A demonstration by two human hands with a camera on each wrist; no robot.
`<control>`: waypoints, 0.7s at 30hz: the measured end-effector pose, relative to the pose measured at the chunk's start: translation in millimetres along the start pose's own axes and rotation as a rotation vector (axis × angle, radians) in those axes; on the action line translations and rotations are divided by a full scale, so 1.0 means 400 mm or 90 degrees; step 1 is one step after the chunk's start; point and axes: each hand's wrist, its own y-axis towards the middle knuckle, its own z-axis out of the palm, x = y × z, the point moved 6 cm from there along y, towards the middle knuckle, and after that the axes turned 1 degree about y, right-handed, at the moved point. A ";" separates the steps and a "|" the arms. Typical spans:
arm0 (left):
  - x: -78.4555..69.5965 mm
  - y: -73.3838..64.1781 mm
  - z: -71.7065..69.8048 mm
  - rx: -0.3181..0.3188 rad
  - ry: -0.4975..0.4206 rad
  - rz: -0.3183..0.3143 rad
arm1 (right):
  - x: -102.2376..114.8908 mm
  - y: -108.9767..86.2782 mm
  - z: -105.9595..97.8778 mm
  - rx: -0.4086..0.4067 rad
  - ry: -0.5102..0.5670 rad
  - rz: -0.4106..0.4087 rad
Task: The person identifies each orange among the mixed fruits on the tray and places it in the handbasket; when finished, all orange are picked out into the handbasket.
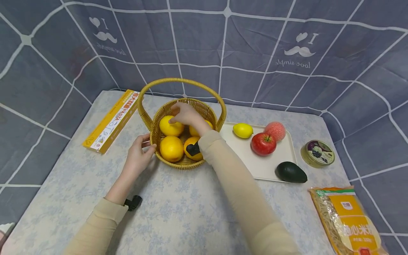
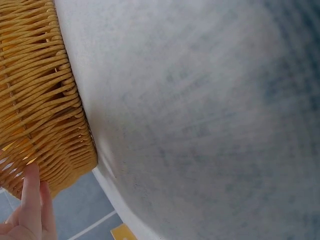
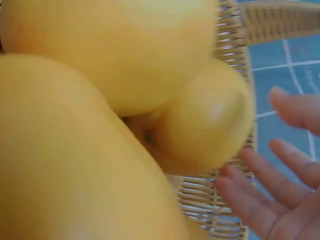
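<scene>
Several yellow-orange fruits that look like oranges [image 1: 171, 148] lie in a woven basket [image 1: 182, 166] with a tall arched handle [image 1: 178, 80]. My left hand [image 1: 139, 154] is at the basket's left side; its straight fingers [image 2: 32, 200] touch the outside of the weave, and the thumb lies at the rim. Inside the basket, my right hand [image 1: 188, 115] is over the back fruits, with the thumb at the back-left orange [image 1: 169, 128]. The right wrist view shows its fingers [image 3: 270, 175] spread beside a fruit [image 3: 210, 120], holding nothing.
Right of the basket, a white tray [image 1: 258, 166] bears a lemon [image 1: 243, 130], a red apple [image 1: 263, 143], a pink ball-shaped fruit [image 1: 275, 131] and an avocado [image 1: 291, 172]. Beyond it are a round tin [image 1: 318, 153] and a noodle bag [image 1: 350, 219]. A pasta box [image 1: 111, 122] lies left.
</scene>
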 end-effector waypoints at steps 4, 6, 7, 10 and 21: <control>-0.003 -0.002 0.000 -0.003 0.002 0.005 | -0.001 -0.021 -0.027 -0.014 0.077 -0.054; -0.004 -0.003 0.002 0.000 0.000 0.005 | -0.005 -0.037 -0.038 -0.018 0.100 -0.071; -0.006 -0.003 0.003 0.002 0.000 0.006 | -0.009 -0.046 -0.045 -0.022 0.107 -0.081; -0.010 -0.003 0.006 0.008 -0.001 0.003 | -0.019 -0.080 -0.063 -0.033 0.131 -0.110; -0.015 -0.009 0.005 0.012 0.007 -0.017 | -0.106 -0.277 -0.093 -0.028 0.261 -0.180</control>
